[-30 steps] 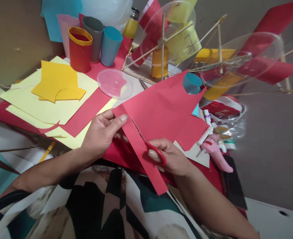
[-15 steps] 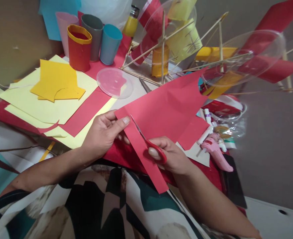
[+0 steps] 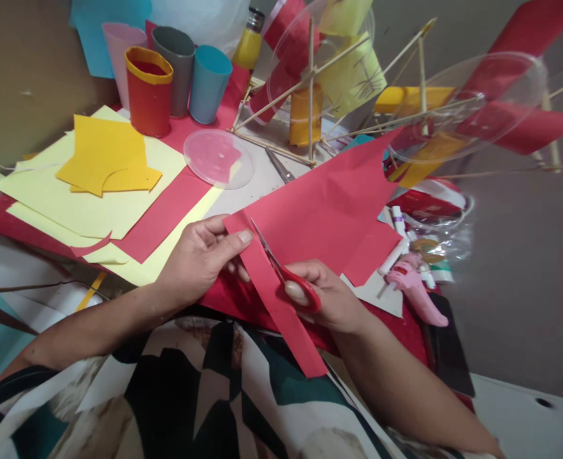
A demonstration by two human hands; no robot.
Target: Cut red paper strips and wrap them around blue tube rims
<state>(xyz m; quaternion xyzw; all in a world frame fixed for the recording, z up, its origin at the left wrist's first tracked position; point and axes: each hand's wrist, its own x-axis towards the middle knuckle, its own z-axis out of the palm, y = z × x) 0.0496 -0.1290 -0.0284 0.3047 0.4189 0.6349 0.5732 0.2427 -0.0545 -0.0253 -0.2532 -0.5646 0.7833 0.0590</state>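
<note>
Red-handled metal scissors [image 3: 306, 291] are cutting a narrow strip [image 3: 288, 319] along a wide red paper sheet [image 3: 319, 197]
The left hand [image 3: 199, 255] is pinching the sheet's left end between thumb and fingers, the right hand [image 3: 329, 296] is gripping the scissors' handles, and the sheet is extending over the red-covered table [image 3: 228, 292]

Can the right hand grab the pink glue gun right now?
Probably not without letting go first: the right hand has its grip on the red scissors. Otherwise, the pink glue gun lies nearby, its handle uncovered.
</note>
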